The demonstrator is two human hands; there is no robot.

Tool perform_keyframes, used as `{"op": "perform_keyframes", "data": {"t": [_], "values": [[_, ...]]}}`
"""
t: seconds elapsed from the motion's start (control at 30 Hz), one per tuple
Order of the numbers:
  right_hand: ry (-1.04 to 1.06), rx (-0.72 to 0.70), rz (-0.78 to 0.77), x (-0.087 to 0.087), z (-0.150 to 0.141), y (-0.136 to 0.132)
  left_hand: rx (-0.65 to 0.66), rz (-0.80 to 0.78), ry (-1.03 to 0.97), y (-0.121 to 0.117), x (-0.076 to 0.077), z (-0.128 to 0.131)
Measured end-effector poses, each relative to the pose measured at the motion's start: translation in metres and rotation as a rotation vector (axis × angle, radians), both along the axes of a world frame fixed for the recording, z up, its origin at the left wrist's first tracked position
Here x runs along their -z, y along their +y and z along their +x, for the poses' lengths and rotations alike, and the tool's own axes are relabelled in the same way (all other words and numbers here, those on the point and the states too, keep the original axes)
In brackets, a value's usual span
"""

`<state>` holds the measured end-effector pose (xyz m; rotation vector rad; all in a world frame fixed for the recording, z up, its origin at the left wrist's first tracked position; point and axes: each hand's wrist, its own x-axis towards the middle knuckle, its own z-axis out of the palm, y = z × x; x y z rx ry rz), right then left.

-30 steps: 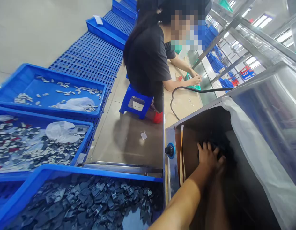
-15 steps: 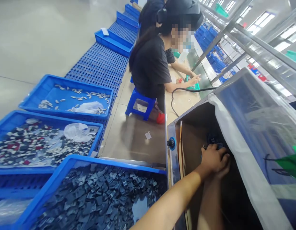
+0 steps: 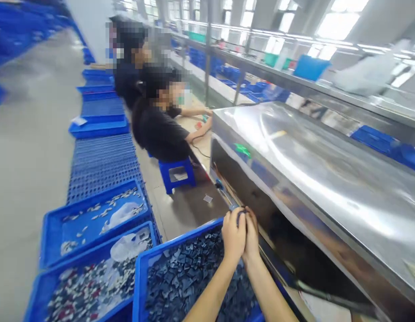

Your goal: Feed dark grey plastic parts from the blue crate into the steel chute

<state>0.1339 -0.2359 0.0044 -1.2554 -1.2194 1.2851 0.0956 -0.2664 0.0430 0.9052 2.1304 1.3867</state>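
My left hand (image 3: 233,236) and my right hand (image 3: 251,237) are pressed side by side, fingers curled, cupping a small clump of dark flat pieces (image 3: 241,214) between them. They hover over the far right corner of a blue crate (image 3: 140,277) filled with dark grey flat pieces (image 3: 187,277), right at the open front of a stainless steel machine (image 3: 315,179). The machine's dark interior (image 3: 281,241) lies just right of my hands.
Two more blue crates stand to the left, one with mixed pieces and a plastic bag (image 3: 130,246), one nearly bare (image 3: 90,219). Blue pallets (image 3: 103,156) run along the floor. A seated person in black (image 3: 160,129) works at the bench on a blue stool (image 3: 177,174).
My hands have come out of the machine's opening, joined around dark pieces, and now sit over the crate. The view has swung up and left.
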Motion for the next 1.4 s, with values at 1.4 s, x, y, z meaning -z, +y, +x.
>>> {"op": "perform_keyframes", "data": {"t": [1.4], "values": [[-0.462,0.724,0.148,0.049,0.394,0.004,0.835,-0.167,-0.116,0.035,0.105,0.335]]}}
